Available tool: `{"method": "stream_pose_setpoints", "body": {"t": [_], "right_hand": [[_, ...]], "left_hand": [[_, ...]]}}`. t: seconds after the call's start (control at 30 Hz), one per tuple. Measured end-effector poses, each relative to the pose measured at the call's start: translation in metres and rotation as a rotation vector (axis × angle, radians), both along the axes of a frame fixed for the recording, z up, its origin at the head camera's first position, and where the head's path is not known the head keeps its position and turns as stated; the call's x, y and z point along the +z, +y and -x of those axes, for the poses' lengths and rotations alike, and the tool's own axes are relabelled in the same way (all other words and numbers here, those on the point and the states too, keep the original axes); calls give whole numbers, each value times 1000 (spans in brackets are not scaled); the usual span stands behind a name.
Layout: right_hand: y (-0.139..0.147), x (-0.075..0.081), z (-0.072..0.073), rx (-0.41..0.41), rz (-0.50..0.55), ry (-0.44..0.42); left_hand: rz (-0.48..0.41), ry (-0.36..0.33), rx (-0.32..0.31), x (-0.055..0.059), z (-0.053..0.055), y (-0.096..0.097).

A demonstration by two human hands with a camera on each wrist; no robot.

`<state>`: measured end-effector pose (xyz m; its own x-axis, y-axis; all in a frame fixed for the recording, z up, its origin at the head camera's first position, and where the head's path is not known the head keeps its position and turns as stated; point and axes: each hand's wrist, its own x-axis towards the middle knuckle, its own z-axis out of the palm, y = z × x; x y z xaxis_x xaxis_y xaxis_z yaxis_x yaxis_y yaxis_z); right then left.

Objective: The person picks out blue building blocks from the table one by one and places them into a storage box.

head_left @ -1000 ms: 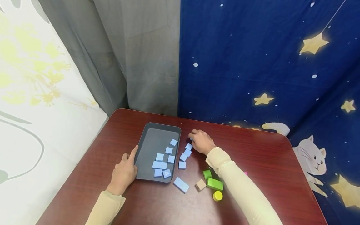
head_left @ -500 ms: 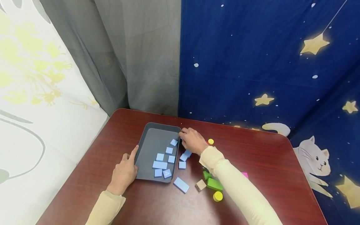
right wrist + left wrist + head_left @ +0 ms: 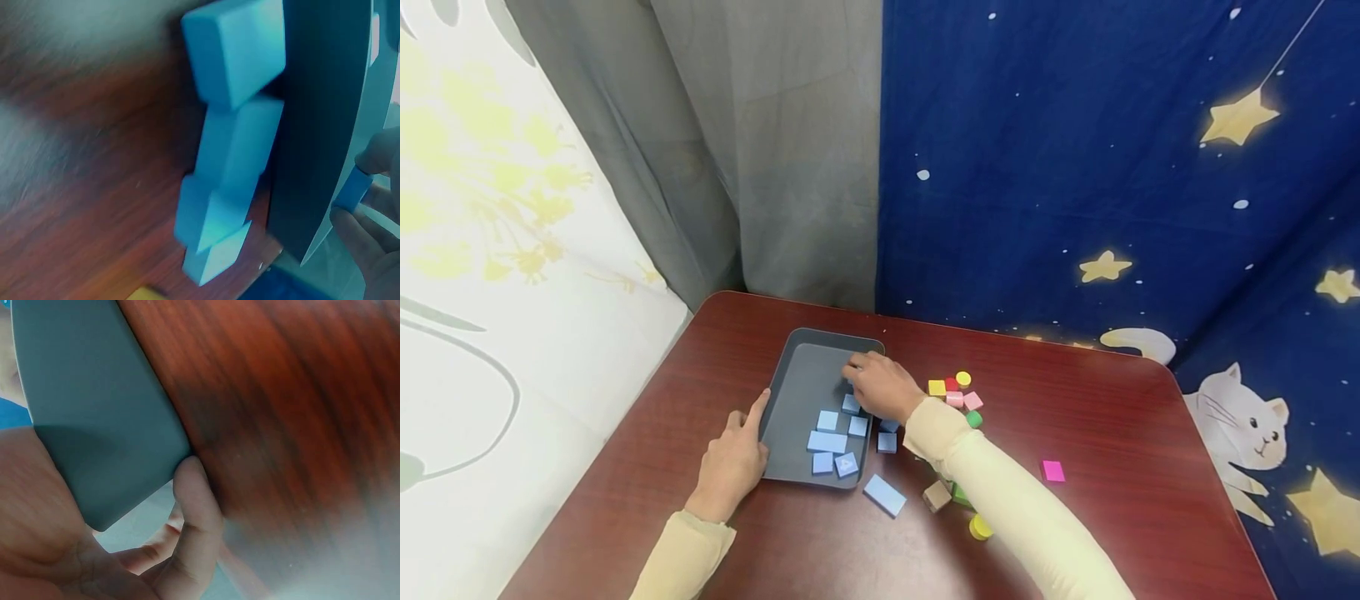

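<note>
A dark grey tray lies on the table with several light blue blocks inside. My left hand grips the tray's left side; in the left wrist view a finger touches the bottom corner of its outer wall. Over the tray's far right part, my right hand pinches a small blue block between thumb and fingers. That block is hidden under the hand in the head view. Several blue blocks stand in a row just outside the tray's right wall, partly covered by the right arm in the head view.
An oblong blue block lies off the tray's near right corner. Beyond the right forearm are yellow, red and pink blocks. A wooden cube and a yellow cylinder lie nearer. A magenta block is farther right.
My right hand has moved left from beside the far blocks, across the tray's right rim and over the tray, bringing a blue block along. The left hand stays at the tray.
</note>
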<state>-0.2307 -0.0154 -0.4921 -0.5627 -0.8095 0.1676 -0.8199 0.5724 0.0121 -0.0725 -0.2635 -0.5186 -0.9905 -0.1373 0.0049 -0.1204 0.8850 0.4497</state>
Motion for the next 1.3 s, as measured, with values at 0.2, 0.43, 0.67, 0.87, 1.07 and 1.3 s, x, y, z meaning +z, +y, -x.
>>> {"method": "stream_pose_setpoints", "body": {"t": [0.2, 0.43, 0.67, 0.87, 1.07, 1.3], "right_hand": [[-16, -3, -7, 54, -12, 37], [-30, -5, -15, 67, -71, 20], [-36, -11, -19, 85, -103, -27], [-39, -17, -19, 64, -122, -40], [-39, -18, -19, 51, -141, -48], [-37, -19, -18, 71, -122, -47]], "left_hand": [[-1, 6, 2, 1, 0, 1], [6, -5, 11, 0, 0, 0], [1, -3, 10, 1, 0, 1], [2, -4, 10, 2, 1, 1], [2, -3, 11, 2, 1, 1], [4, 4, 9, 1, 1, 1]]}}
